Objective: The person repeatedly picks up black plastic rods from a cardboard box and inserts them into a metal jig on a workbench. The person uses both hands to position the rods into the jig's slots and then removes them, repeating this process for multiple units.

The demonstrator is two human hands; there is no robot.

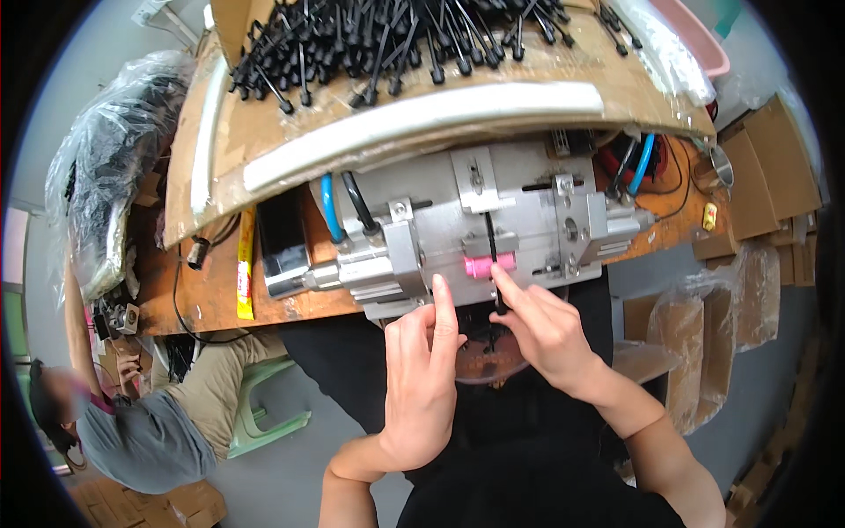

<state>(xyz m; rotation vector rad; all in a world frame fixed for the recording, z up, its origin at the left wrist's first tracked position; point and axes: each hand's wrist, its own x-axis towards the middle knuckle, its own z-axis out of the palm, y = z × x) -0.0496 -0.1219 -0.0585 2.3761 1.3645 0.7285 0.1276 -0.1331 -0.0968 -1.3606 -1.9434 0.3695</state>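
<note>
A thin black rod with a knobbed end (491, 231) lies across the middle of a grey metal fixture (440, 238), over a pink block (478, 267). My right hand (554, 339) is at the rod's near end, its index fingertip by the pink block and its thumb by the dark knob. To the left, my left hand (421, 378) is raised at the fixture's front edge, index finger stretched out and the other fingers partly bent. Nothing shows clearly in it; a small dark bit appears beside its thumb. Below the hands, a clear reddish bowl (493, 359) holds dark pieces, partly hidden.
Many black rods (378, 44) lie heaped on a cardboard sheet (211, 163) above the fixture. Blue air tubes (330, 207) run into it. A yellow tube-shaped packet (246, 264) rests on the wooden table (163, 299). At left another person (141, 431) sits; cardboard boxes (766, 167) stand at right.
</note>
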